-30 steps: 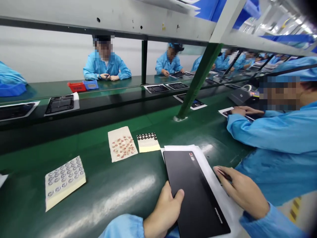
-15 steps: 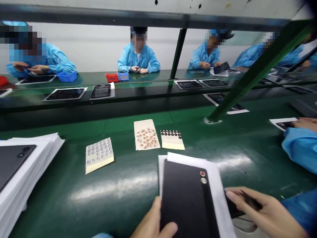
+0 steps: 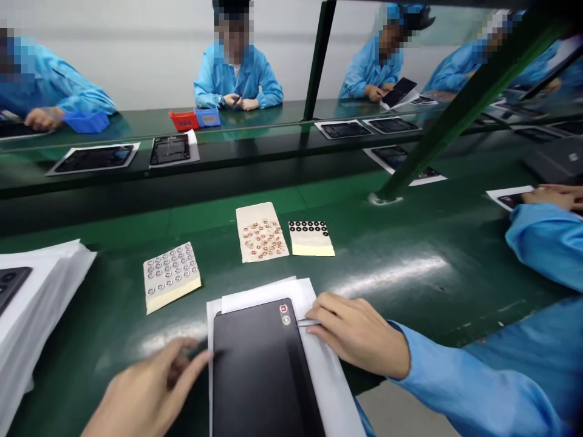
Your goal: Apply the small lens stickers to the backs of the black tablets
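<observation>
Your right hand (image 3: pixel 359 331) rests on the white sheets (image 3: pixel 255 294) at the right edge of the black panel (image 3: pixel 264 370). Its fingers are pinched shut around thin metal tweezers (image 3: pixel 307 322). The tweezer tips point left at the two small round marks (image 3: pixel 285 314) near the panel's far right corner, one red and one silvery.

Your left hand (image 3: pixel 150 388) is blurred. It lies loosely open with nothing in it, fingertips at the near left edge of the panel and sheets. The panel lies flat on the sheets, on the green surface (image 3: pixel 410 267) right in front of you, between your two hands.

Just beyond the panel lie three sticker pads. A pad of grey ring stickers (image 3: pixel 170 276) sits to the left, a sheet of red stickers (image 3: pixel 261 233) in the middle, and a pad with a row of black rings (image 3: pixel 310 237) on the right. Any print on them is too small to read.

At the near left edge a stack of white sheets (image 3: pixel 50 285) carries another dark panel. A co-worker's blue sleeve (image 3: pixel 542 243) lies on the surface to your right. Across the line, a red bin (image 3: pixel 183 120) and a blue bin (image 3: pixel 207 116) stand side by side in front of a seated person, and their labels are illegible.
</observation>
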Available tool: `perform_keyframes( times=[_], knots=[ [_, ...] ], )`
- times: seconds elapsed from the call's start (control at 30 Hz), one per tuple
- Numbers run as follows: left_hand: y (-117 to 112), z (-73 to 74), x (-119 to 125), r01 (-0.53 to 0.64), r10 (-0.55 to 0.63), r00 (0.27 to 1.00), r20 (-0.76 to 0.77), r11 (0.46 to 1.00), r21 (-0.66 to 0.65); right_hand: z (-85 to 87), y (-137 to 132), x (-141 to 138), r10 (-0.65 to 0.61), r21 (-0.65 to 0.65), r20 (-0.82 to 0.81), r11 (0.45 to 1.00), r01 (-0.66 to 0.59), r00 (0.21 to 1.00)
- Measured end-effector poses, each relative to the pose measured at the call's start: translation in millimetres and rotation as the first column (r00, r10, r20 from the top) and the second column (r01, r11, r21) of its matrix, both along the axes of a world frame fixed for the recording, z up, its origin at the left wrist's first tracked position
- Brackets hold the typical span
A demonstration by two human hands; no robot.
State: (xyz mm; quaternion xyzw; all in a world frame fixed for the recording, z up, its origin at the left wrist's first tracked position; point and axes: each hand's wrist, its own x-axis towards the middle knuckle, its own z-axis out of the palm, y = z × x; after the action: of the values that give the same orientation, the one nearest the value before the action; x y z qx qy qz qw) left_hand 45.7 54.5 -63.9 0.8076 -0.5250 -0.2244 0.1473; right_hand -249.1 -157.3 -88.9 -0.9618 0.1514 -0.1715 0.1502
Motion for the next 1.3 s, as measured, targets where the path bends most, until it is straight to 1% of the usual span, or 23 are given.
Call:
perform_keyframes(
  times=[0.03,0.07,0.13,0.17,0.23,0.33,0.47,0.57,0.67,0.73,0.83,0.9,0.97,1.07,1.2,1.3],
  knots=[
    [-13.4,3.5,1.9,0.063,-0.057,0.996,0.063,0.993,-0.096,-1.8,2.8,4.8,0.022,-0.064,0.005,0.998,-0.022,1.0],
    [-26.0,4.9,-0.9,0.145,-0.13,0.988,0.085,0.971,-0.192,-3.2,4.6,8.8,0.035,-0.118,0.008,0.992,-0.034,0.999],
    [-46.9,1.8,-17.9,0.29,-0.273,0.957,0.098,0.903,-0.318,-4.3,5.7,14.6,0.054,-0.18,-0.001,0.982,-0.053,0.999],
    [-55.2,-2.1,-29.3,0.337,-0.321,0.941,0.103,0.876,-0.346,-4.3,5.2,16.6,0.063,-0.191,-0.013,0.979,-0.065,0.998],
    [-68.4,-12.1,-50.9,0.384,-0.372,0.922,0.105,0.854,-0.351,-3.7,3.1,19.6,0.086,-0.188,-0.038,0.978,-0.092,0.996],
    [-81.8,-26.6,-68.3,0.387,-0.384,0.92,0.08,0.851,-0.355,-4.0,-1.0,23.4,0.114,-0.17,-0.046,0.978,-0.12,0.992],
    [-89.8,-37.9,-69.7,0.345,-0.363,0.931,0.038,0.841,-0.416,-5.4,-8.1,27.6,0.085,-0.174,0.011,0.981,-0.081,0.996],
    [-90.0,-43.1,-72.0,0.328,-0.341,0.938,0.054,0.83,-0.451,-2.4,-14.3,29.3,0.077,-0.136,0.009,0.988,-0.075,0.997],
    [-90.6,-45.3,-77.4,0.328,-0.322,0.942,0.099,0.815,-0.477,2.7,-18.8,30.6,0.106,-0.114,-0.013,0.988,-0.106,0.994],
    [-92.5,-44.4,-79.6,0.313,-0.308,0.947,0.094,0.815,-0.488,4.9,-20.2,31.7,0.117,-0.118,-0.021,0.986,-0.118,0.993],
    [-96.0,-41.3,-78.3,0.225,-0.25,0.968,0.017,0.84,-0.494,4.0,-20.4,33.0,0.111,-0.157,-0.038,0.981,-0.116,0.993],
    [-97.9,-40.8,-75.6,0.181,-0.209,0.978,0.0,0.847,-0.5,0.7,-19.9,33.4,0.114,-0.18,-0.04,0.976,-0.119,0.993],
    [-99.1,-42.9,-72.9,0.2,-0.202,0.978,0.052,0.834,-0.514,-3.9,-19.2,33.6,0.121,-0.191,-0.034,0.973,-0.125,0.992],
    [-99.8,-49.0,-70.2,0.276,-0.236,0.961,0.142,0.813,-0.513,-10.7,-17.4,34.1,0.109,-0.235,0.004,0.966,-0.105,0.994],
    [-100.6,-54.4,-68.4,0.303,-0.271,0.953,0.137,0.816,-0.492,-13.0,-13.7,35.0,0.058,-0.323,0.086,0.946,-0.027,0.995],
    [-102.2,-53.1,-68.3,0.325,-0.289,0.945,0.151,0.805,-0.497,-10.0,-11.5,33.9,0.046,-0.345,0.098,0.938,-0.009,0.994]
  ],
)
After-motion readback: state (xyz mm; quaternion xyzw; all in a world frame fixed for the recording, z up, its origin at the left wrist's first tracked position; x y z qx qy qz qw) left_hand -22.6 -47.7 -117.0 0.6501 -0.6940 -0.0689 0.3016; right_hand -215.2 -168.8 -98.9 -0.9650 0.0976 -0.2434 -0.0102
